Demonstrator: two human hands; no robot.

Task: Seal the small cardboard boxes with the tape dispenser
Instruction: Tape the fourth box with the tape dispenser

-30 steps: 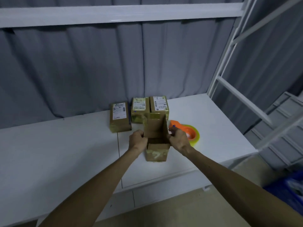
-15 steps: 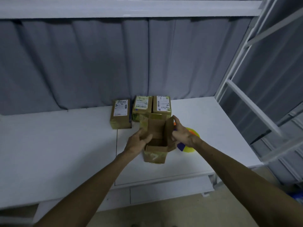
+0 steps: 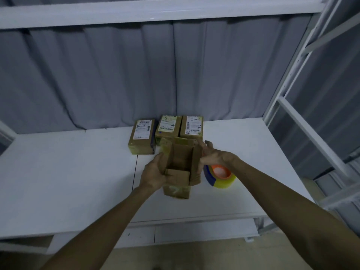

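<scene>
Small brown cardboard box [image 3: 180,164], flaps open, stands at the middle of the white tabletop [image 3: 68,172]. The left hand [image 3: 153,175] curls its fingers round the left flap; the right hand [image 3: 216,157] pinches the right flap. An orange tape dispenser with a yellowish roll [image 3: 221,175] lies just right of the box. Three sealed, labelled cardboard boxes [image 3: 169,128] sit in a row behind, near the grey pleated curtain [image 3: 97,75], under a white shelf beam [image 3: 155,10].

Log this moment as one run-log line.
stage: flaps open, not taped | left hand: grips open box left side | right hand: holds right flap | tape dispenser: on table beside box
</scene>
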